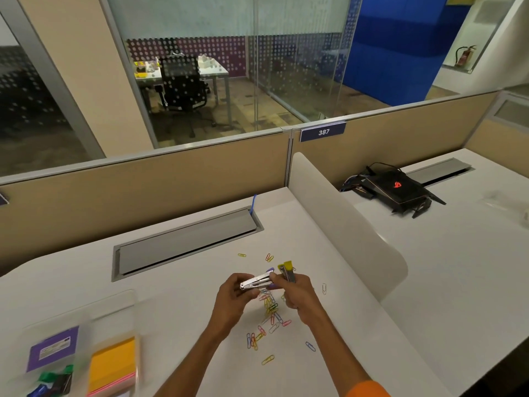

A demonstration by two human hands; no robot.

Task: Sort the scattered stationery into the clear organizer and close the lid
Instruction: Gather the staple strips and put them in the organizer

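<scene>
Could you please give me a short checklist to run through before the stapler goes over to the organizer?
1. Stapler held: ok, left hand and right hand both grip it above the desk.
2. Stapler closed: not ok, its metal part is swung open from the yellow-tipped body.
3. Clear organizer open: cannot tell, that corner is blurred, though sticky notes and clips show inside.
4. Free compartment for the stapler: cannot tell.
5. Paper clips gathered: not ok, they lie scattered on the white desk beneath the hands.
6. Path leftward to the organizer: ok, bare desk between.
</scene>
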